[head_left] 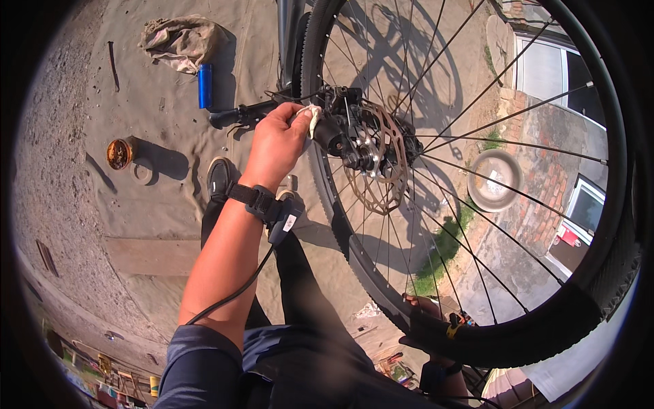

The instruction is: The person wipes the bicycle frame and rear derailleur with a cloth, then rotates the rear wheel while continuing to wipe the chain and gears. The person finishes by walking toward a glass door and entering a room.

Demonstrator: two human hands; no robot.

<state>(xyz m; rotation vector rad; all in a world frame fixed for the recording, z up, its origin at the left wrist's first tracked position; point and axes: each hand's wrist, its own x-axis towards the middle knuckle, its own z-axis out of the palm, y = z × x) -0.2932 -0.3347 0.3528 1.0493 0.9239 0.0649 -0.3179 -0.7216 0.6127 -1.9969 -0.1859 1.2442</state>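
Observation:
Pinched in the fingers of my left hand [281, 133] is a small whitish cloth [314, 121], pressed against the black part beside the brake caliper [344, 102]. The brake disc [385, 160], brown and perforated, sits at the hub of a large bicycle wheel [361, 266] with a black tyre. At the wheel's lower edge, my right hand [424, 305] is closed around the rim; the tyre hides much of it. A yellow-orange item [455, 326] is on the rim next to that hand.
A crumpled rag [180, 44] and a blue cylinder [205, 86] lie on the ground sheet at upper left. Below them stand a rusty tin [120, 154] and a grey ring [142, 172]. A round basin [495, 180] is beyond the spokes, near a brick wall [545, 184].

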